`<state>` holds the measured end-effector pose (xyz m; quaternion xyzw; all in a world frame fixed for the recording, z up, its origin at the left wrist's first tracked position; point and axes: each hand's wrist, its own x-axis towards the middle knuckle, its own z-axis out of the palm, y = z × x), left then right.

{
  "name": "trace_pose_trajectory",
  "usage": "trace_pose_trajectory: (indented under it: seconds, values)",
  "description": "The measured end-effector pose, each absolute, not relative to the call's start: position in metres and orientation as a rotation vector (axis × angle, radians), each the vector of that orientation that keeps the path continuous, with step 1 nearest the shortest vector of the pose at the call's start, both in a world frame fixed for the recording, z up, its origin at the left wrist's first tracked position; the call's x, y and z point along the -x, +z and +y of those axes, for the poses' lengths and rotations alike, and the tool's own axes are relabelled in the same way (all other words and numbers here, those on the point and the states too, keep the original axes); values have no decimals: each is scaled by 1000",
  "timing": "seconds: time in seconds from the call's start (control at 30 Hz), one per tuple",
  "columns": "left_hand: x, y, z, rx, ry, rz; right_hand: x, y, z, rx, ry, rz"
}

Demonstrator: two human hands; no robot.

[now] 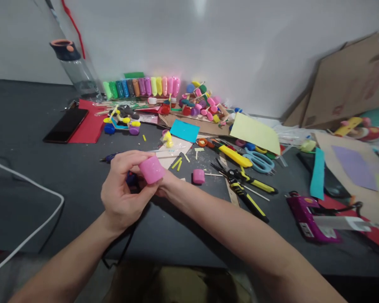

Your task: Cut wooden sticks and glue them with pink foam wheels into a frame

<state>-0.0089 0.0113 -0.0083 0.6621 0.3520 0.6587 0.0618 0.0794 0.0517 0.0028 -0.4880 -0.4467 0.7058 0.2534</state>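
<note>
My left hand (pixel 124 190) is curled with thumb and fingers pinching a small pink cap (pixel 151 169), held above the dark table (pixel 34 168). My right hand (pixel 159 187) is tucked behind the left, mostly hidden; only its wrist and heel show, and its fingers seem to meet the cap from behind. A dark blue object (pixel 132 179) shows between the hands. A second pink cap (pixel 198 176) lies on the table just right of the hands.
Pliers (pixel 244 187), a yellow cutter (pixel 235 155), blue scissors (pixel 259 162) and a purple glue gun (pixel 312 219) lie right. A small stick-and-cap vehicle (pixel 123 120), phone (pixel 66 125), bottle (pixel 76 69), coloured clay tubes (pixel 142 86), paper and cardboard (pixel 347 84) sit behind. A white cable (pixel 34 214) runs left.
</note>
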Motion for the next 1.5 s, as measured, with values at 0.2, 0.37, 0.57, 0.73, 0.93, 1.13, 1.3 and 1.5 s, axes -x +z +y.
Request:
trace_pose_trajectory:
  seconds: [0.2, 0.37, 0.57, 0.73, 0.93, 1.13, 1.3, 1.5]
  values:
    - [5, -7, 6, -2030, 1847, 1127, -179, 42, 38, 1422, 1412, -1941]
    - [0, -4, 4, -2128, 1691, 1145, -229, 31, 6, 1535, 794, -2406]
    - [-2, -7, 7, -2148, 1630, 1151, -230, -1, -15, 1526, 312, -2633]
    - [-2, -10, 8, -2166, 1571, 1123, -230, -3, -14, 1371, 69, -2698]
    - [-2, -13, 8, -2172, 1533, 1022, -227, -10, -10, 1252, -42, -2670]
    - [-5, -8, 5, -2188, 1353, 983, -235, 7, -8, 1331, 626, -2219]
    - [-9, -8, 3, -2269, 1207, 941, -241, 34, -14, 1383, 1113, -1670]
    - [-15, -7, 4, -2434, 1013, 977, -240, 31, -18, 1415, 1352, -1558]
